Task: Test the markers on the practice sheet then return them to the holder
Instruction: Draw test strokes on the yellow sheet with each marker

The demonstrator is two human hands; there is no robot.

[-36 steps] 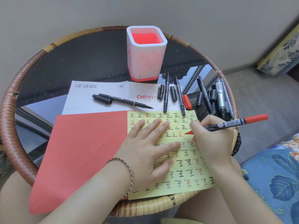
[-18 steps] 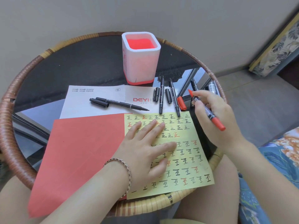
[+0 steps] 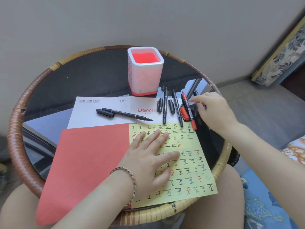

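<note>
Right hand (image 3: pixel 212 111), fingers loosely spread and holding nothing, is placed just right of the red marker (image 3: pixel 188 110); its long axis runs toward the holder (image 3: pixel 145 71).

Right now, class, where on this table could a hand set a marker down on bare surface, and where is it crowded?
Bare dark tabletop lies left of the holder, behind the white sheet. The red paper also lies bare. Crowded: the marker cluster by the right hand, above the practice sheet.

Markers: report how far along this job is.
Done: the yellow practice sheet is crowded with test marks. In hand: the right hand reaches among the markers beside the uncapped red marker; the left hand pins the sheet. Left: the holder looks empty.
</note>
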